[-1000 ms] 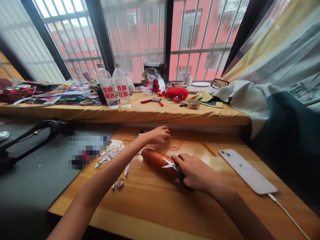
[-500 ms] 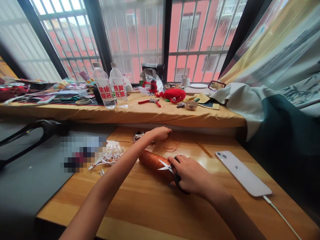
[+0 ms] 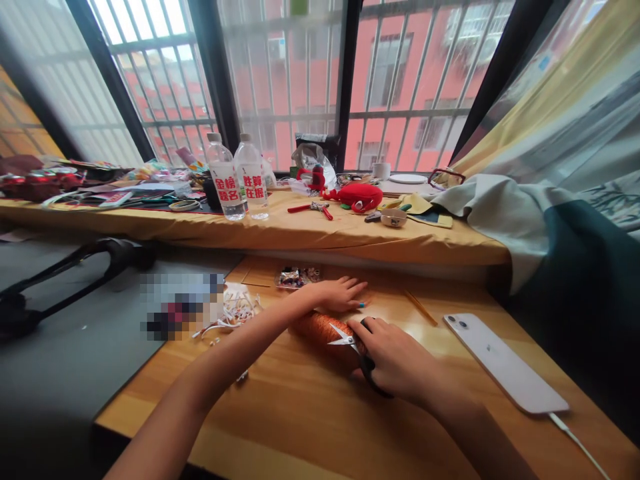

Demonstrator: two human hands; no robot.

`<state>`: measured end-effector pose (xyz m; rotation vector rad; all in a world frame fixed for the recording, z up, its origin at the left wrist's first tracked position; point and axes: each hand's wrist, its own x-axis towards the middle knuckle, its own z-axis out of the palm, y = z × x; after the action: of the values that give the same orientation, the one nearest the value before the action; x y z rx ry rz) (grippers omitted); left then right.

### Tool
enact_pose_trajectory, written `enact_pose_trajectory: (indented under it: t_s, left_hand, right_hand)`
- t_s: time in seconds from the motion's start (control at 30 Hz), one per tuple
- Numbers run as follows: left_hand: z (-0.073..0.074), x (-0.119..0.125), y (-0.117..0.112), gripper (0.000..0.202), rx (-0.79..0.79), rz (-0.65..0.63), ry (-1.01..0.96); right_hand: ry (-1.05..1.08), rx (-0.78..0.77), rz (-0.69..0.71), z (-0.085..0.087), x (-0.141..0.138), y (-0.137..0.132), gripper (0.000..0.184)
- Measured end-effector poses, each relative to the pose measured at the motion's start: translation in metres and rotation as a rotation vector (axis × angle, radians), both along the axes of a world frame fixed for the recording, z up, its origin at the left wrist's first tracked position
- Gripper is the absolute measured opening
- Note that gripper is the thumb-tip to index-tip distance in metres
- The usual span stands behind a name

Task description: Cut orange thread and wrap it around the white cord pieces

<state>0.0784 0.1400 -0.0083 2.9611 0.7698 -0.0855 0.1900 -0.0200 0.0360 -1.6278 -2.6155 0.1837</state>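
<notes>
My left hand (image 3: 343,293) lies palm down on the table just beyond a roll of orange thread (image 3: 316,328), its fingers spread. The loose thread seen there earlier is mostly covered by this hand. Black-handled scissors (image 3: 345,339) are in my right hand (image 3: 395,353), their silver blades apart and pointing left over the near end of the roll. Some of the right fingers are hidden behind the scissor handles. A clear box of small beads (image 3: 295,277) sits behind my left wrist.
White cord pieces (image 3: 237,308) lie left of my forearm. Right of my hands are a thin brown stick (image 3: 421,308) and a white phone (image 3: 505,363) with a cable. Along the window ledge stand two water bottles (image 3: 253,183), with red-handled pliers (image 3: 311,209) beside them.
My left hand has gone from closed fingers, raised near the loose thread, to spread fingers lying on the table there. The right hand keeps the scissors in place. The view has shifted slightly.
</notes>
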Motion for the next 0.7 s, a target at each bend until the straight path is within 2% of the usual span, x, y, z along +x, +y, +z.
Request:
enact_pose_trajectory:
  t_s: [0.07,0.13,0.23,0.33,0.4,0.53,0.63,0.7]
  left_hand:
    - [0.014,-0.009,-0.007,0.053,0.024,0.022,-0.069]
    - [0.028,-0.028,-0.017,0.041,0.012,0.077,-0.186]
    - [0.038,-0.067,-0.038,0.034,-0.146,0.199,-0.292]
    - [0.033,-0.097,-0.060,0.033,-0.243,0.258,-0.340]
    - [0.027,-0.106,-0.073,0.031,-0.262,0.236,-0.335]
    - [0.022,-0.103,-0.090,0.037,-0.233,0.156,-0.303]
    - [0.022,-0.100,-0.097,0.054,-0.140,0.091,-0.311]
    - [0.021,-0.100,-0.100,0.058,-0.063,0.057,-0.318]
  right_hand:
    - [0.018,-0.011,0.018,0.000,0.001,0.002,0.051]
    - [0.042,-0.017,0.038,-0.001,0.003,0.004,0.050]
    - [0.110,-0.058,0.053,-0.004,0.008,0.009,0.056]
    - [0.196,-0.132,0.040,-0.007,0.014,0.013,0.061]
    - [0.268,-0.173,0.037,-0.008,0.017,0.017,0.062]
    - [0.399,-0.255,0.063,-0.009,0.020,0.023,0.059]
    - [0.483,-0.297,0.054,-0.012,0.022,0.028,0.056]
    - [0.536,-0.323,0.032,-0.015,0.022,0.030,0.054]
